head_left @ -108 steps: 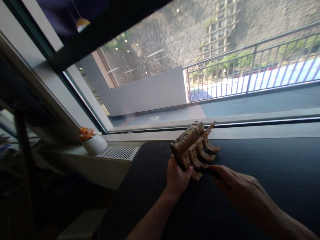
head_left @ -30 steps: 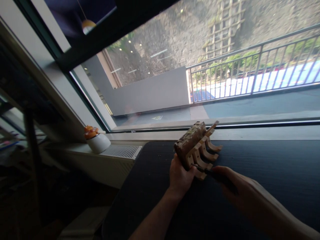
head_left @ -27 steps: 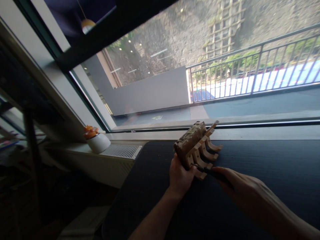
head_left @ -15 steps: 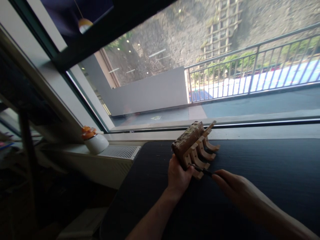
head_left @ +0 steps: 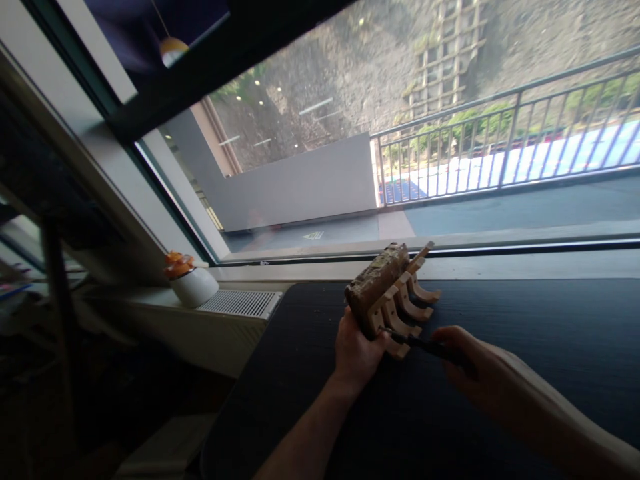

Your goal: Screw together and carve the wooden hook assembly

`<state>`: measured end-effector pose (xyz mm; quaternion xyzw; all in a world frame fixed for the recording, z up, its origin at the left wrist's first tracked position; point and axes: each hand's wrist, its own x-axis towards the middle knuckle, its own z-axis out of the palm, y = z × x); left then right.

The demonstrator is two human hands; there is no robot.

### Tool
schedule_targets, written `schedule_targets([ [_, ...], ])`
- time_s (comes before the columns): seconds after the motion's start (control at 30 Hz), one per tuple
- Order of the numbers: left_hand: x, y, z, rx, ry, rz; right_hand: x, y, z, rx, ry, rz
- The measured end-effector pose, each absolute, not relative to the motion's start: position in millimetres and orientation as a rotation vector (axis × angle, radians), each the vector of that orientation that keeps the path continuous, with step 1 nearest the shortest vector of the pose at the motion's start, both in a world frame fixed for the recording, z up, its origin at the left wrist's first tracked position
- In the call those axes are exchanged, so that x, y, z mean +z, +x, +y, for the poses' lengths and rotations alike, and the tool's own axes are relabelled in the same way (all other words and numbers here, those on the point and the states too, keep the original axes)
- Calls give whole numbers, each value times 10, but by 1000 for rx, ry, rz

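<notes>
My left hand (head_left: pixel 356 353) is closed round the near end of a wooden rack (head_left: pixel 387 293), a rough bark-topped block with several curved pale hooks along its right side. The rack stands tilted on the dark table (head_left: pixel 525 320), its far end toward the window. My right hand (head_left: pixel 470 367) is closed on a thin dark tool (head_left: pixel 417 342). The tool's tip touches the nearest hook at the rack's near end. What kind of tool it is I cannot make out.
A white pot with an orange lid (head_left: pixel 190 283) sits on the sill at the left, beside a slatted vent (head_left: pixel 240 303). A large window (head_left: pixel 400 133) runs behind the table, with a railing outside. Dark furniture fills the left side.
My right hand has shifted slightly back and forth with the tool against the nearest hook. The left hand and the rack have stayed put. The view has swayed a little.
</notes>
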<state>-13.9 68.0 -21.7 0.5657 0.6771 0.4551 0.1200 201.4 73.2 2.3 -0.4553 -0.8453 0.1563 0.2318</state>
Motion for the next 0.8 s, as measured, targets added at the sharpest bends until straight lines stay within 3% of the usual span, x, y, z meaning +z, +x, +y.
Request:
schedule_targets([
  [0.23, -212, -150, 694, 1327, 1609, 1982, -3, 2029, 784, 236, -1013, -2320],
  [0.53, -208, -149, 697, 1339, 1618, 1995, -22, 1949, 735, 649, -1223, -2265],
  [0.8, -199, -146, 683, 1381, 1661, 1957, -34, 1924, 664, 460, -1248, -2288],
])
